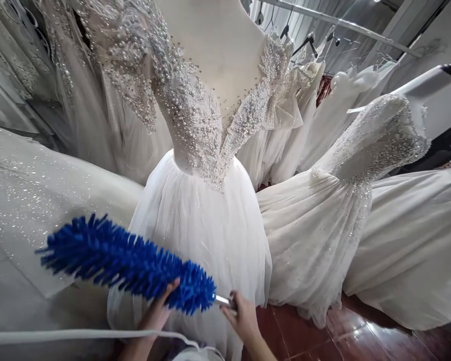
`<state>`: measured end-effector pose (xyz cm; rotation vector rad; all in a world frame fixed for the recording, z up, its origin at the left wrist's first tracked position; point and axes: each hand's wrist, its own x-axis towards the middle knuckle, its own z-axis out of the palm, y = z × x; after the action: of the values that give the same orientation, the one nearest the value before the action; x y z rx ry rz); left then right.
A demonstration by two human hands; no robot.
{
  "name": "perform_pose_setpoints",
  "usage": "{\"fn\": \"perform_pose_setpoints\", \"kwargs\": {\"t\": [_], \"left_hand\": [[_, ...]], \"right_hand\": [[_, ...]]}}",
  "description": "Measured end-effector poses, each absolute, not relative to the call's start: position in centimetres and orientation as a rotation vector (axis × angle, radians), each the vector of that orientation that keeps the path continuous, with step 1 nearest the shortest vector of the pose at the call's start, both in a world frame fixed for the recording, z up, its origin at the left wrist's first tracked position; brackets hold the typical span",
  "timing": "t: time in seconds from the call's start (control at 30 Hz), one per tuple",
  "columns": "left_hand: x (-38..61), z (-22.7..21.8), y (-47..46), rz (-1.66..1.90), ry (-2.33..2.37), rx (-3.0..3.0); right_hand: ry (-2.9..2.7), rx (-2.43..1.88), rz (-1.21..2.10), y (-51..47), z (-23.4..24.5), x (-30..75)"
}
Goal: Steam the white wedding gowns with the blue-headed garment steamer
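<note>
A blue duster (128, 258) with a thick chenille-like head lies slantwise before me, its head toward the left. My right hand (242, 313) is closed round its short handle (223, 300). Under the duster's head, near the handle end, my left hand (161, 307) supports or grips it; most of those fingers are hidden by the blue strands. Directly behind the duster stands a white gown (210, 220) on a mannequin (214, 40), with a beaded, pearl-covered bodice (199, 120) and a full tulle skirt.
To the right, a strapless beaded gown (346, 165) is on another mannequin. Several gowns hang from a metal rail (334, 22) behind. A glittery skirt (41, 185) spreads at left. A white strap-like band (78, 336) crosses low in front. The floor (304, 331) has reddish tiles.
</note>
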<state>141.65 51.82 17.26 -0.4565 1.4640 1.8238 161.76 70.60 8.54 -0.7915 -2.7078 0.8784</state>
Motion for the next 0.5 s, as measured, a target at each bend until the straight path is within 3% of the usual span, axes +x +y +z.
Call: {"fn": "perform_pose_setpoints", "kwargs": {"t": [0.13,0.27,0.37,0.5], "left_hand": [[137.9,23.0,59.4,2.086,1.347,-0.197],[138.2,26.3,64.8,2.213,1.363,-0.038],[139.6,24.1,67.7,2.129,1.386,-0.13],[142.7,16.0,68.6,2.147,1.661,-0.374]], "right_hand": [[-2.459,-0.774,0.689,75.7,15.9,156.8],[-2.436,-0.796,0.534,79.8,18.8,156.7],[-2.626,-0.911,0.697,80.7,17.0,158.1],[-2.89,-0.978,1.125,79.2,10.7,161.0]]}}
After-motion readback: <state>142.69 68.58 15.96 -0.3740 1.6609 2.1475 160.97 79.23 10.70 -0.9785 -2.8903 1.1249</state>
